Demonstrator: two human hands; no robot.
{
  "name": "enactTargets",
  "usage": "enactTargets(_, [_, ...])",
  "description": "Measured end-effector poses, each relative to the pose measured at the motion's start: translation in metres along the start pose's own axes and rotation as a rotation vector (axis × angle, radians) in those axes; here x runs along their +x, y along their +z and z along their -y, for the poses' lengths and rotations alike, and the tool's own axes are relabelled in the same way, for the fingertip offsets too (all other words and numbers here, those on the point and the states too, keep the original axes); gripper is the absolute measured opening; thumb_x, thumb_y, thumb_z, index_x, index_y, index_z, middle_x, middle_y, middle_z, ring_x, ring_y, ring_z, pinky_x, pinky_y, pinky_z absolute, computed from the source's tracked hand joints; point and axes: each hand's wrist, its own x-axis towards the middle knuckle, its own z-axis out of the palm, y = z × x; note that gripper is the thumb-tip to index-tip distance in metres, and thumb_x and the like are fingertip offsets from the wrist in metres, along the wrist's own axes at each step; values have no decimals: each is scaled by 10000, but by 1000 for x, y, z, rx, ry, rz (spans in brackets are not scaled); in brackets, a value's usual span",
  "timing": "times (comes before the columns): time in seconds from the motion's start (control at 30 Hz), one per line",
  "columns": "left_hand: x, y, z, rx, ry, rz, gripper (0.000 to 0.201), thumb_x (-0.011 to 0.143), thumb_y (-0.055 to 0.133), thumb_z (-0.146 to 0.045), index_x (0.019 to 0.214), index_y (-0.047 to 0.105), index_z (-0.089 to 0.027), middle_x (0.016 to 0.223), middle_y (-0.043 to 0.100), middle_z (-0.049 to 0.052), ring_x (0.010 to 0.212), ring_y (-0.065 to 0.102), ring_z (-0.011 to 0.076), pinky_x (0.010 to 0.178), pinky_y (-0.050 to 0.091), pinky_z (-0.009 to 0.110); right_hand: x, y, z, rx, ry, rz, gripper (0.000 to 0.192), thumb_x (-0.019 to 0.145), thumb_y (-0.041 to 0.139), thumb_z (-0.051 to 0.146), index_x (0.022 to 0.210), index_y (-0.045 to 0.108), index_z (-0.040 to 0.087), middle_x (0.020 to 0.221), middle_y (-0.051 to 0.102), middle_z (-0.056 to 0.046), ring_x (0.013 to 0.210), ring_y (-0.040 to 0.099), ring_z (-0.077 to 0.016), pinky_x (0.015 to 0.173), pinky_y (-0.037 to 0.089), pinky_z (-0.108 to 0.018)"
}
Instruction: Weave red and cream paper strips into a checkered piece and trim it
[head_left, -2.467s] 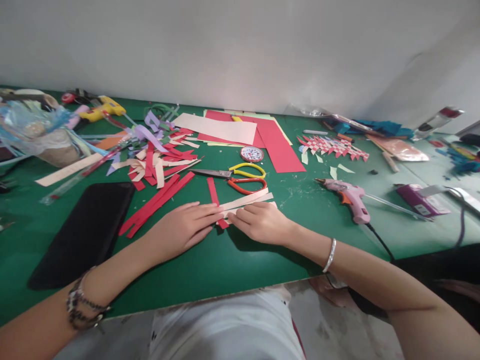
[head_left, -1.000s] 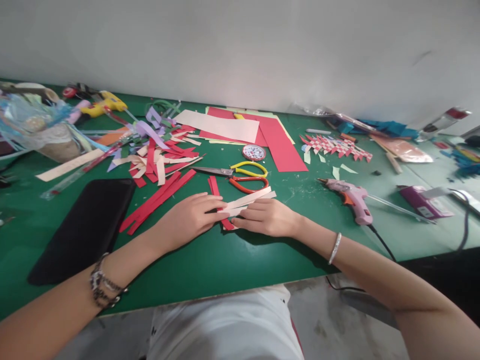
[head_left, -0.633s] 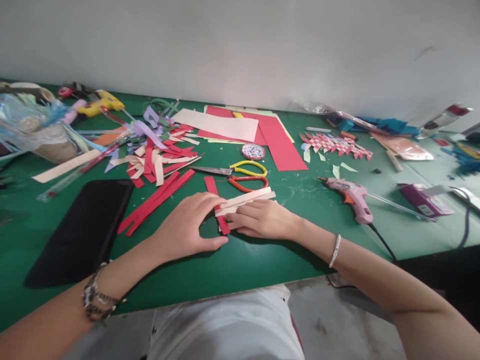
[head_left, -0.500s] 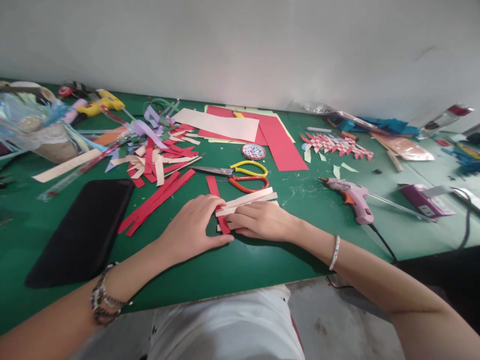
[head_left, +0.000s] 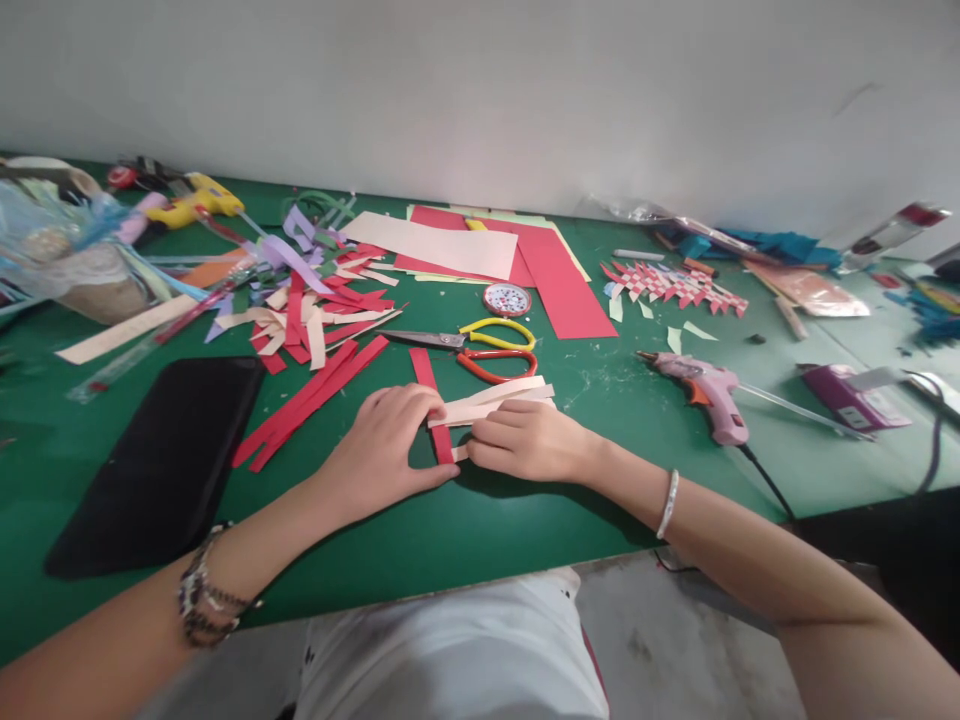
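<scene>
A red paper strip (head_left: 423, 370) lies upright in my view, crossing the left ends of several cream paper strips (head_left: 491, 398) on the green table. My left hand (head_left: 386, 435) rests at this crossing, its curled fingers pressing there and its thumb at the red strip's near end. Just to the right, my right hand (head_left: 529, 440) has its fingers closed on the lowest cream strip, whose short end (head_left: 460, 454) shows beside the red strip. The rest of that strip is hidden under the hand. Scissors (head_left: 480, 345) with yellow and orange handles lie just beyond the strips.
Loose red strips (head_left: 322, 400) and a black phone-like slab (head_left: 157, 465) lie left. A pink glue gun (head_left: 705, 395) with a cord lies right. Behind are red sheets (head_left: 574, 295), a round pin case (head_left: 506, 299) and a woven red-and-white piece (head_left: 675, 287).
My right hand has shifted slightly right. The lowest cream strip's end, earlier poking out left of the red strip, now shows on its right side. My left hand stays nearly in place.
</scene>
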Motion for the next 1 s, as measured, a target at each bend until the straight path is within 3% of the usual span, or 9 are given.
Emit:
enactTargets(0.1, [-1, -2, 0, -16, 46, -37, 376, 746, 646, -458, 954, 479, -193, 1063, 552, 59, 1003, 511, 248, 876, 342, 394, 0, 0, -1, -19, -21, -16, 219, 931, 430, 172, 721, 491, 191, 628, 507, 43, 577, 449, -96, 597, 293, -261])
enactTargets(0.27, [-7, -9, -2, -32, 205, -38, 95, 884, 530, -315, 868, 566, -228, 989, 592, -4, 942, 547, 172, 865, 297, 337, 0, 0, -2, 2, -12, -30, 203, 924, 443, 156, 737, 511, 192, 667, 547, 39, 612, 456, -101, 671, 321, -256])
enactTargets(0.77, [-5, -3, 1, 33, 232, -9, 162, 907, 501, -343, 856, 620, -245, 923, 628, -18, 870, 571, 156, 839, 265, 344, 1, -1, -1, 76, -3, -10, 211, 935, 421, 154, 765, 541, 186, 708, 578, 24, 640, 472, -105, 688, 337, -249])
enactTargets(1.0, [-4, -7, -2, 45, 256, -4, 245, 926, 451, -374, 810, 576, -197, 843, 639, 1, 810, 579, 159, 753, 377, 307, -2, -3, -3, 149, 12, 78, 247, 948, 394, 161, 782, 576, 171, 761, 614, 1, 680, 498, -110, 684, 353, -257])
